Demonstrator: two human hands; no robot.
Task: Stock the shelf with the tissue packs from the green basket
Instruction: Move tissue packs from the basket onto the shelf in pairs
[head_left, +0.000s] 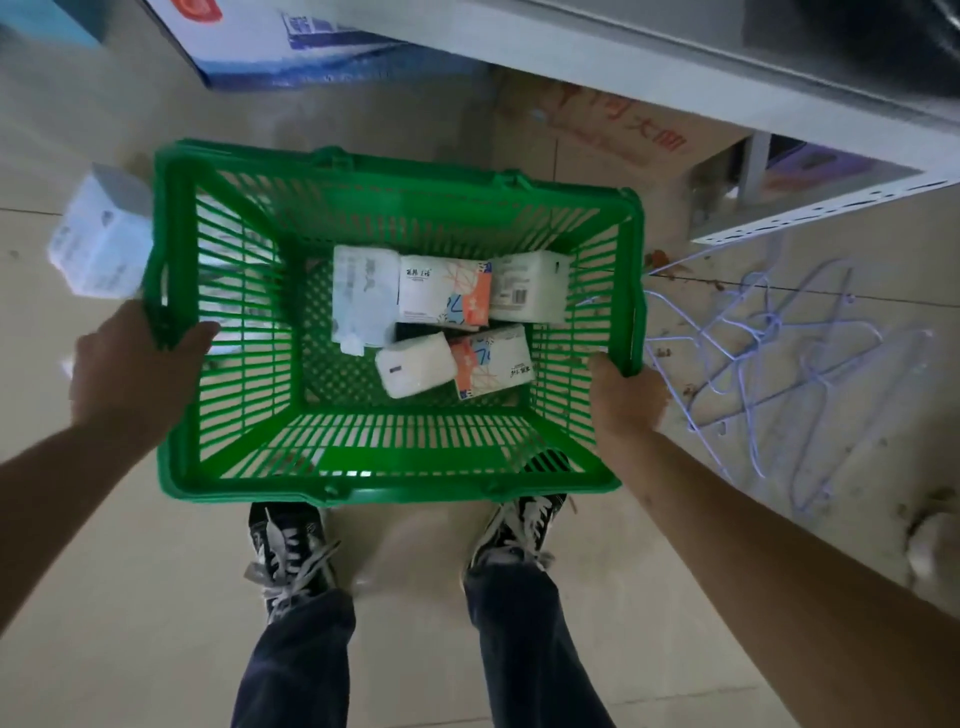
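The green basket (363, 467) hangs in front of me above the floor, held by both its short sides. My left hand (130, 364) grips the left rim and my right hand (626, 400) grips the right rim. Several tissue packs lie on the basket's bottom: a clear-wrapped white pack (363, 301), a white pack with orange and blue print (444, 299), a plain white pack (527, 293), another white pack (415, 371) and a second printed pack (491, 361). The white metal shelf (675, 78) runs across the upper right.
A white boxed pack (98, 244) lies on the floor left of the basket. A blue-and-white carton (291, 47) sits at the top, a brown cardboard box (597, 130) under the shelf. Pale wire hangers (769, 353) are scattered on the floor at right. My shoes (291, 551) stand below the basket.
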